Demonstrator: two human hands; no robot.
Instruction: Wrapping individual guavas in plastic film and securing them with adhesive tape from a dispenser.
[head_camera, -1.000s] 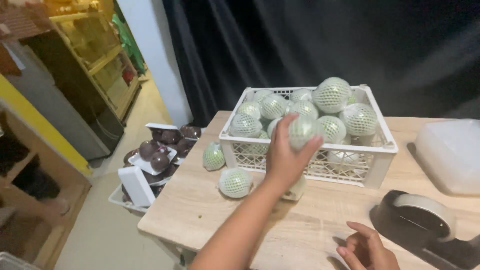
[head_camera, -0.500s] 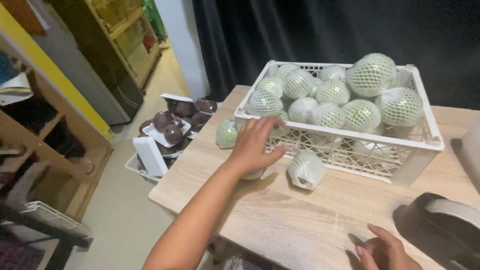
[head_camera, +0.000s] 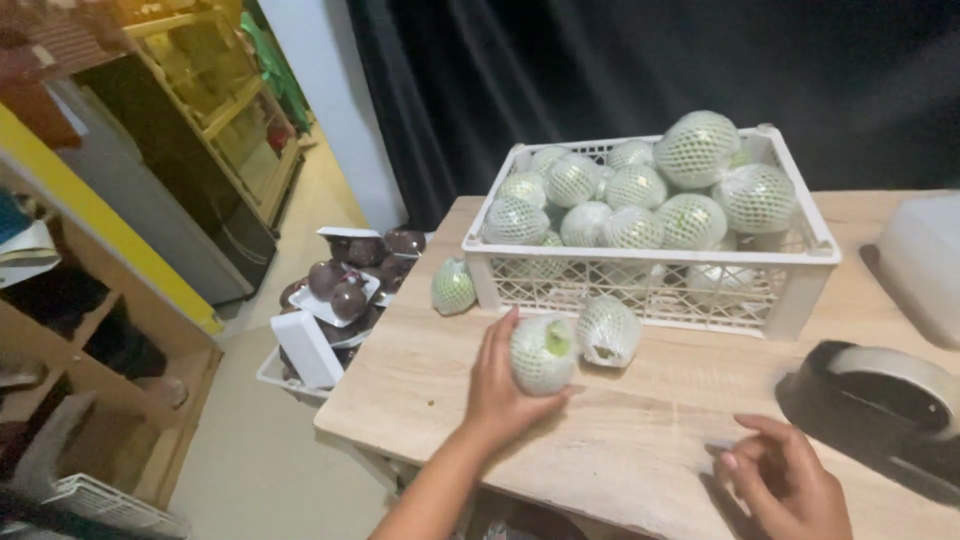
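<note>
A green fruit in white foam netting (head_camera: 453, 287) lies far left on my pale wooden worktop (head_camera: 420, 390). My left hand (head_camera: 497, 385) has drawn back from the white plastic crate (head_camera: 790, 265) and now grips a netted fruit (head_camera: 542, 353), another just beside it. My right hand (head_camera: 790, 480) rests open, empty.

On my feed I see two bare hands and one bare forearm, all on the near side of the white crate (head_camera: 640, 260). The left hand (head_camera: 505, 385), just in front of the crate's front wall, has a smooth back and slim fingers. Its forearm (head_camera: 430, 495) is bare from the wrist to the frame's bottom edge. The right hand (head_camera: 790, 485), nearer me than the crate's right corner, shows only as far as the wrist. Its fingertips (head_camera: 728, 462) have short, rounded nails.
</note>
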